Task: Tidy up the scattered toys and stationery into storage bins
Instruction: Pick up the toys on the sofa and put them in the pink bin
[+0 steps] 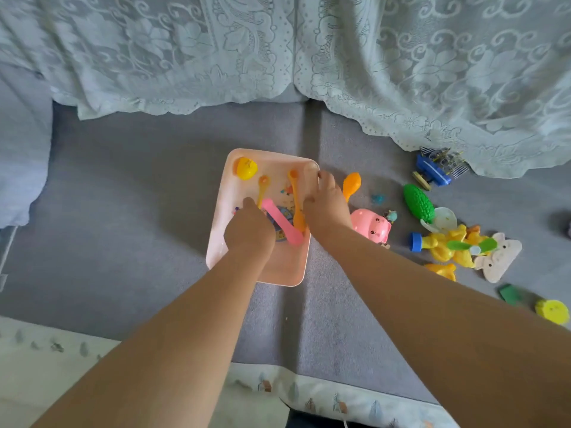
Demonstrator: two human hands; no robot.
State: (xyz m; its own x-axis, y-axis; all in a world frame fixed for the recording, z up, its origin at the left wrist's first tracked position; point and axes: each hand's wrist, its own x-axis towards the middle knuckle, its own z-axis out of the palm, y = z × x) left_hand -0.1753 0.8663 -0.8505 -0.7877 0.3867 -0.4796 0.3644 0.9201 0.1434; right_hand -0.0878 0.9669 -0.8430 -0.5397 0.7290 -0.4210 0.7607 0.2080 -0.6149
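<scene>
A shallow pink bin (262, 273) lies on the grey sofa seat. Inside it are a yellow toy (245, 168), two orange spoons (263, 185) (295, 196), a pink spoon (282, 223) and small colourful bits. My left hand (248, 231) reaches down into the bin, fingers curled, right beside the pink spoon's handle end; what it holds is hidden. My right hand (324, 205) sits on the bin's right rim, fingers over the edge and thumb inside by an orange spoon.
To the right of the bin lie scattered toys: an orange spoon (351, 183), a pink pig (372, 227), green corn (418, 200), a blue boat (432, 170), yellow ducks (455, 247), a white rabbit shape (499, 257), a green block (509, 294) and a yellow round toy (553, 311). A lace cover (278, 50) hangs behind.
</scene>
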